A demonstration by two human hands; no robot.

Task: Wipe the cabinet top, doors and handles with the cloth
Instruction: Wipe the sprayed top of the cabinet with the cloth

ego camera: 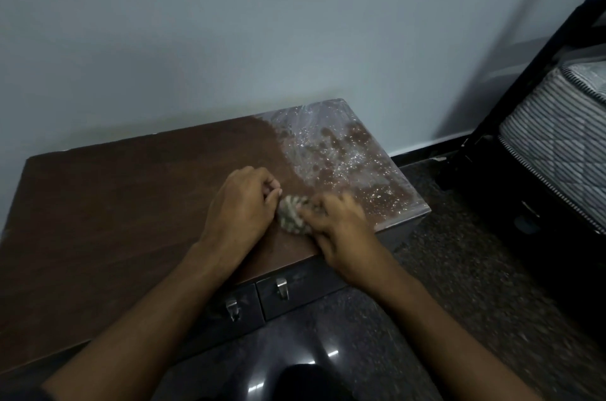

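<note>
Both hands were on the cabinet top [114, 204]. Right hand [341, 233] gripped the bunched cloth [292, 215]; left hand [241, 207] sat curled beside it, touching it.

cloth [292, 214] on cabinet top [131, 204], between hands; handles [282, 288] below; mattress [557, 125] right

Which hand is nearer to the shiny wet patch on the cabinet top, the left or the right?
The right. The right hand grips the cloth just beside the wet patch; the left hand rests on the dry brown part, farther away.
</note>
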